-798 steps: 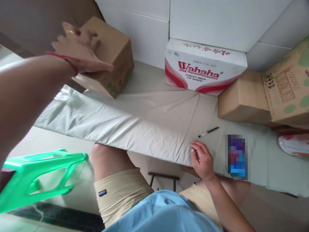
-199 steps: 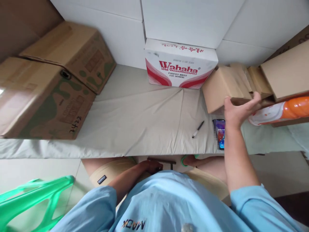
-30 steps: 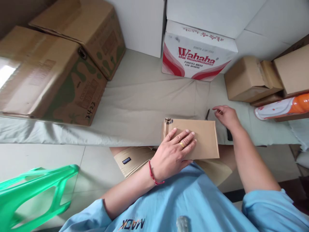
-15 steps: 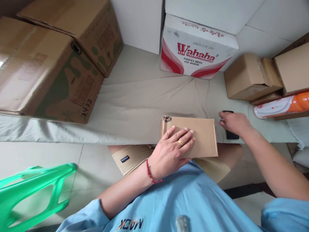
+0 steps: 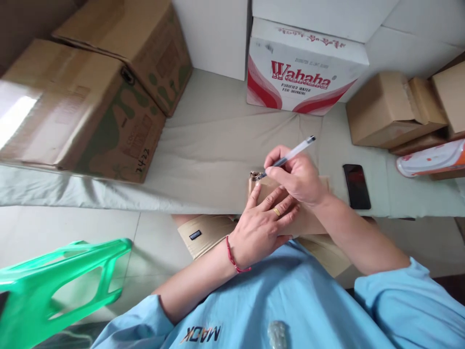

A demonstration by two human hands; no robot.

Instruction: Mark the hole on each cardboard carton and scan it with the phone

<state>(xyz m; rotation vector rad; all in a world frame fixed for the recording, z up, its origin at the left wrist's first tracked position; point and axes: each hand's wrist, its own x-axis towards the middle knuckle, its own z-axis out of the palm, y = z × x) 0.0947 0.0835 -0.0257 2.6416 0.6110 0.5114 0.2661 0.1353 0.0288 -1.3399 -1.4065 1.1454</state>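
Observation:
A small brown cardboard box (image 5: pixel 308 223) lies at the front edge of the cloth-covered surface, with a dark torn or marked spot at its upper left corner. My left hand (image 5: pixel 265 220) rests flat on its top, fingers spread, a gold ring on one finger. Above it my right hand (image 5: pixel 296 177) is closed around a pen (image 5: pixel 300 147). The pen's lower tip is at the box's dark corner, and its other end points up and right. Part of the box is hidden under both hands.
A black phone (image 5: pixel 356 186) lies right of the box. Large cartons (image 5: pixel 87 106) stand at left, a Wahaha carton (image 5: pixel 305 72) at the back, smaller boxes (image 5: pixel 381 111) and an orange-white cylinder (image 5: pixel 428 157) at right. A green stool (image 5: pixel 72 286) is at lower left.
My right hand has moved left from beside the phone to the box's upper left corner, now visibly holding a pen. The view has shifted slightly; my left hand stays on the box.

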